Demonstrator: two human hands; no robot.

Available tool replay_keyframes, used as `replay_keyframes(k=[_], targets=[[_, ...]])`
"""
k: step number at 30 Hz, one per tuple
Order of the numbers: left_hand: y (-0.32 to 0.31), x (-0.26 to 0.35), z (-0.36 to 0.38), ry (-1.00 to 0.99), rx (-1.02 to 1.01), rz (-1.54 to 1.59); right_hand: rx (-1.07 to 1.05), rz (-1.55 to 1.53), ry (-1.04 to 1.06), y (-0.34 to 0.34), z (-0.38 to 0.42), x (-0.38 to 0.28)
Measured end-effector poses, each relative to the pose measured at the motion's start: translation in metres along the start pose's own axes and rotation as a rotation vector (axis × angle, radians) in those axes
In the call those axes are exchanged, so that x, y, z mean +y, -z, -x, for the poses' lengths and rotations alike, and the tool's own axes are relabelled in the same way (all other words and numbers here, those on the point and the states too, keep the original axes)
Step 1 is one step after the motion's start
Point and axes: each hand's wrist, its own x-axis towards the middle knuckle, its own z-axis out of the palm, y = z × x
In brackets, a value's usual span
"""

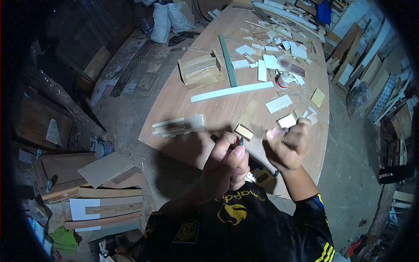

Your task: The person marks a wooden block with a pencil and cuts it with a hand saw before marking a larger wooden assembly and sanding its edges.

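Observation:
My left hand (229, 159) is closed in a pinch around a small dark pointed piece (241, 142), its tip showing above the thumb. Just beyond that tip is a small pale wooden block (244, 131) with dark edges. To the right, my right hand (289, 144) is raised over the table's near edge with curled fingers and the thumb against them. A bit of something dark shows between them, too small to name. A pale wooden strip (248, 112) lies on the table behind the block.
On the wooden table (170, 107) are a shallow wooden box (201, 70), a grooved wooden piece (179, 125), a green strip (227, 61), a long pale strip (231, 92) and a white-and-red container (284, 81). Many offcuts (270, 61) cover the far side. Boards (107, 169) lie at left.

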Motion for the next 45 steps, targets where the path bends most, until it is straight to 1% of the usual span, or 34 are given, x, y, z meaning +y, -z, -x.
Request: replay_keyframes(k=[5, 13, 15, 19, 21, 22, 24, 28, 30, 31, 33, 34, 36, 37, 38, 39, 40, 41, 42, 44, 45], targets=[[0.004, -0.003, 0.000, -0.041, -0.046, -0.061, -0.072, -0.047, 0.037, 0.001, 0.004, -0.009], [0.003, -0.006, -0.003, -0.109, -0.041, -0.090, -0.079, -0.068, 0.084, -0.001, 0.001, -0.010], [0.001, -0.005, -0.001, -0.149, -0.004, -0.172, -0.071, -0.069, 0.093, -0.003, 0.000, -0.010], [0.013, -0.014, -0.001, -0.136, 0.011, -0.186, -0.088, -0.082, 0.079, -0.004, -0.002, -0.010], [0.018, -0.018, -0.001, -0.202, 0.051, -0.225, -0.091, -0.066, 0.109, -0.005, -0.004, -0.009], [0.021, -0.023, -0.001, -0.203, 0.052, -0.224, -0.092, -0.067, 0.109, -0.005, -0.005, -0.009], [0.024, -0.034, 0.001, -0.440, 0.190, -0.647, -0.095, -0.059, 0.117, -0.006, -0.005, -0.009], [0.019, -0.038, -0.001, -0.513, 0.248, -0.537, -0.086, -0.060, 0.139, -0.011, -0.003, -0.008], [0.014, -0.029, -0.003, -0.367, 0.262, -0.526, -0.044, -0.028, 0.129, -0.016, -0.002, -0.007], [0.012, -0.023, -0.004, -0.367, 0.261, -0.526, -0.043, -0.027, 0.130, -0.018, -0.001, -0.007], [0.009, -0.013, -0.004, -0.172, 0.263, -0.403, -0.057, -0.015, 0.103, -0.022, 0.000, -0.007], [0.012, -0.014, -0.005, -0.171, 0.262, -0.404, -0.057, -0.014, 0.101, -0.024, -0.001, -0.007], [0.020, -0.018, -0.007, -0.109, 0.219, -0.218, -0.046, -0.013, 0.100, -0.028, -0.003, -0.006], [0.015, -0.024, -0.004, -0.109, 0.219, -0.219, -0.083, 0.111, 0.046, -0.032, 0.003, 0.005], [0.004, -0.036, 0.002, -0.158, 0.200, -0.284, -0.060, 0.187, -0.036, -0.034, 0.004, 0.018], [-0.001, -0.043, 0.004, -0.210, 0.183, -0.347, -0.014, 0.176, -0.116, -0.034, 0.001, 0.028], [0.000, -0.041, 0.003, -0.214, 0.184, -0.344, 0.032, 0.163, -0.193, -0.033, -0.002, 0.035], [0.004, -0.038, 0.001, -0.226, 0.213, -0.302, 0.031, 0.159, -0.189, -0.028, -0.006, 0.035], [0.007, -0.035, 0.000, -0.236, 0.244, -0.258, 0.026, 0.105, -0.122, -0.020, -0.012, 0.030], [0.011, -0.031, 0.000, -0.268, 0.231, -0.214, 0.026, 0.034, -0.019, -0.015, -0.010, 0.019], [0.012, -0.031, -0.002, -0.372, 0.237, -0.268, 0.008, 0.001, 0.003, -0.013, -0.009, 0.013]])
